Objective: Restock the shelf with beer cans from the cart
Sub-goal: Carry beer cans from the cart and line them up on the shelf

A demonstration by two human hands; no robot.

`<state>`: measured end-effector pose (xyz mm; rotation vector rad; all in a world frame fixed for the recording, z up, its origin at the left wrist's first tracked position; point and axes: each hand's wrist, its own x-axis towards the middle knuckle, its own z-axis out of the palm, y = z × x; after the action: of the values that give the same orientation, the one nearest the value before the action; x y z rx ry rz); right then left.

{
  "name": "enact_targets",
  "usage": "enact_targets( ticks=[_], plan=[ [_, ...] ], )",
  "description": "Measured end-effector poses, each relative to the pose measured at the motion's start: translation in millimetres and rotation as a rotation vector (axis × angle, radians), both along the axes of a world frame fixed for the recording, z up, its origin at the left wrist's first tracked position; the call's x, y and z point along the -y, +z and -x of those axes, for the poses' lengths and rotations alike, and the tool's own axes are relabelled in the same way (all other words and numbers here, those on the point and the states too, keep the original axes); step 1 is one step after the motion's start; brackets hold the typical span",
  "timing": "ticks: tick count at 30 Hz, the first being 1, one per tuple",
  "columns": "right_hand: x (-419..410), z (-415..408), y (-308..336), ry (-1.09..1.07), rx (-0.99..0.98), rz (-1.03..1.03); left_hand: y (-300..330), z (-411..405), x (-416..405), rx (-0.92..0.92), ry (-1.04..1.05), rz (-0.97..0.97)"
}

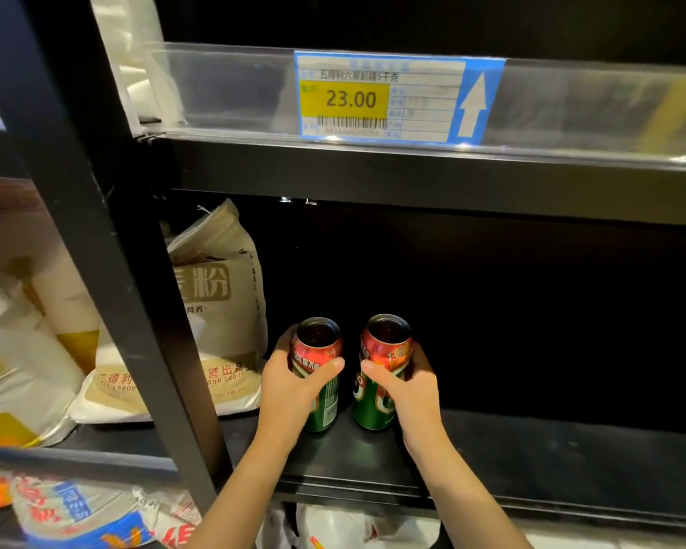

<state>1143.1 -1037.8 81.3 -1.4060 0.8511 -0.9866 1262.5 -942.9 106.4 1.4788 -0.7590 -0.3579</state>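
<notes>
Two red-and-green beer cans stand upright side by side on a dark shelf board (531,461). My left hand (290,386) grips the left can (321,350) around its middle, thumb across the front. My right hand (408,386) grips the right can (381,346) the same way. Both cans' bases seem to touch the shelf. A small gap separates the cans. The cart is out of view.
A beige flour sack (218,307) leans just left of the cans. A black upright post (107,251) divides this bay from bags on the left. Above runs a shelf rail with a 23.00 price tag (397,97). To the right the shelf is dark and bare.
</notes>
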Motion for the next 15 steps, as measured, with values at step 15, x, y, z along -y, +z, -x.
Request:
enact_targets(
  ticks=[15],
  plan=[
    [17,-18,-7,-0.085,-0.008,-0.002,-12,-15,32,-0.075,0.038,0.081]
  ],
)
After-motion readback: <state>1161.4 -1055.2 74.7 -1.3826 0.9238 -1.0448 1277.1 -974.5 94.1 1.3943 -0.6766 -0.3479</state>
